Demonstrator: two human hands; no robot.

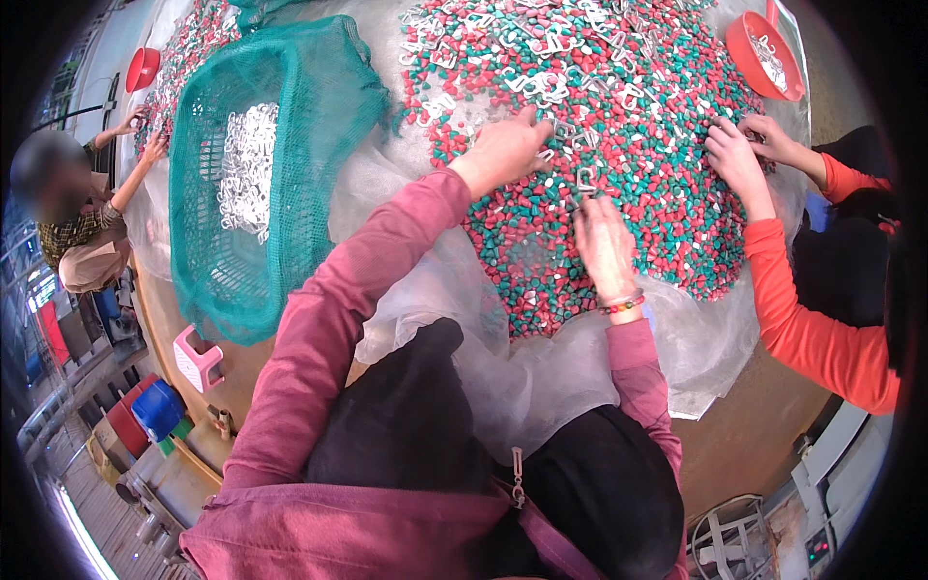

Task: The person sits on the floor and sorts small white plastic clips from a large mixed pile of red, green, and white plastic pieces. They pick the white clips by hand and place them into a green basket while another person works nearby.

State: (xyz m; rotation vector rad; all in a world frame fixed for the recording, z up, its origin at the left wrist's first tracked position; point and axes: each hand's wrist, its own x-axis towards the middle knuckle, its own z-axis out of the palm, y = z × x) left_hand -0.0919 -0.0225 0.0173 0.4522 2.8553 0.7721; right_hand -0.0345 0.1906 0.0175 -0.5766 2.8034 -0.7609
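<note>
A heap of small red, green and white pebble-like pieces (677, 217) is spread before me, with loose silvery-white clips (541, 85) scattered through it. My left hand (509, 152) hovers low over the heap's left part, fingers curled together; what they pinch is too small to make out. Lower and to the right, my right hand (606, 246) reaches into the heap, wearing a beaded bracelet. Its fingertips are bent around the lower end of a silvery clip (585, 180), which sticks up from them.
On my left stands a green basket lined with netting (290, 193), with a pile of white clips (247, 174) inside. A red scoop (764, 58) holds clips at the far right. Another person's hands (739, 159) work at the heap's right edge; another person (77, 213) sits far left.
</note>
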